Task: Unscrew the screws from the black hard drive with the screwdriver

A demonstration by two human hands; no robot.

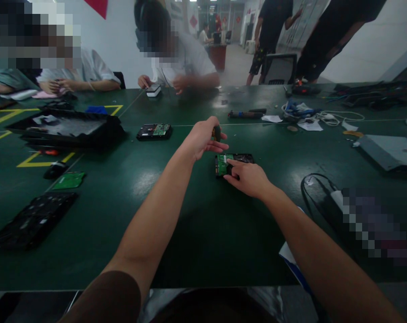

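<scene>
The dark green desk (196, 233) fills most of the frame, with yellow tape marks at the left edge. At upper left, a large black opened chassis (67, 130) lies flat; a black panel (31, 224) lies at lower left, with a small green circuit board (69, 180) just above it. A grey flat housing (388, 150) sits at the right edge, cables (311, 114) behind it. Two seated persons work at the far side; two more stand in the upper right.

A second hard drive (154, 131) lies board-up left of centre, well apart from the hands.

The hard drive (235, 162) in work lies at frame centre, green circuit board upward, so its screws face the worker.

The right hand (248, 179) rests on the drive's near edge, index finger extended onto the board, apparently to hold the drive steady. Its grip is loose and encloses nothing.

The left hand (203, 139) hovers just above and left of the drive. Its grip is closed around a small dark tool handle (217, 133), likely a screwdriver; the tip is hidden.
</scene>
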